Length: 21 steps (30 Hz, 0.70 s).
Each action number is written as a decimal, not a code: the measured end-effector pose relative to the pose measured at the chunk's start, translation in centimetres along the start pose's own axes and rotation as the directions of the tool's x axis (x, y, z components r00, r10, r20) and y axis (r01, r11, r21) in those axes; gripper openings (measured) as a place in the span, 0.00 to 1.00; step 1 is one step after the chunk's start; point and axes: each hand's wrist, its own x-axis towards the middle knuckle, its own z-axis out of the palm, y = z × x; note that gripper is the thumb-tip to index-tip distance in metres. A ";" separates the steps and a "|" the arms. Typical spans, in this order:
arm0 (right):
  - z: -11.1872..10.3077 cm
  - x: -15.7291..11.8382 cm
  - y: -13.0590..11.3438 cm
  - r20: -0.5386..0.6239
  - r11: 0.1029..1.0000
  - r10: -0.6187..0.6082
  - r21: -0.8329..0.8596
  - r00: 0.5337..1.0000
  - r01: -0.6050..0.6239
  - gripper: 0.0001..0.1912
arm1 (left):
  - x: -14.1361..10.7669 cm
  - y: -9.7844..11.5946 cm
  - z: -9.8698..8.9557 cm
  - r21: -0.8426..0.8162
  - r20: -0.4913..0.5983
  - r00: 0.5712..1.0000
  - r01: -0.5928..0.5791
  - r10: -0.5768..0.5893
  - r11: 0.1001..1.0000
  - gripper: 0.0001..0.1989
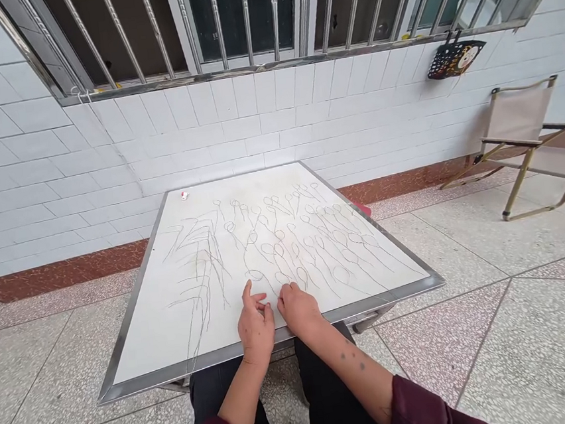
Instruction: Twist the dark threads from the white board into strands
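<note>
My left hand (256, 324) is over the near part of the white tabletop (144, 332). Its index finger points up and away while the thumb and other fingers curl close together; anything between them is too thin to make out. Just to its right, my right hand (298, 309) is closed, knuckles up, its fingertips pressed together near the left thumb. What it grips is hidden. Beyond both hands lie many thin dark wires, several with a round loop at one end, such as the looped wire (255, 275). A bunch of longer bent wires (205, 293) spreads on the left.
A small red-and-white item (184, 195) sits at the table's far left corner. The metal table rim (178, 371) runs in front of my legs. Behind stands a white tiled wall (235, 133) with barred windows. A folding chair (520, 116) and a hanging dark patterned bag (448, 61) are at right.
</note>
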 end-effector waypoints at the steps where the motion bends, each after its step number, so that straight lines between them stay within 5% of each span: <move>1: 0.1 -0.1 0.0 -0.005 1.000 0.003 -0.010 1.000 -0.003 0.11 | 0.0 0.0 0.0 -0.008 -0.005 1.000 0.001 -0.001 1.000 0.32; 7: -0.5 -0.2 -0.1 -0.029 0.998 -0.030 -0.058 0.999 0.029 0.10 | -0.2 -0.3 0.1 -0.074 -0.061 0.998 -0.004 -0.001 0.997 0.32; 14: -2.1 3.5 -2.1 0.009 0.989 -0.128 -0.075 0.992 0.128 0.10 | -0.2 -0.8 0.4 -0.177 -0.183 0.983 -0.020 -0.013 0.984 0.31; 21: -0.8 5.6 -3.0 0.051 0.988 -0.123 -0.089 0.991 0.127 0.12 | -0.3 -1.1 0.5 -0.253 -0.224 0.974 -0.044 -0.015 0.967 0.31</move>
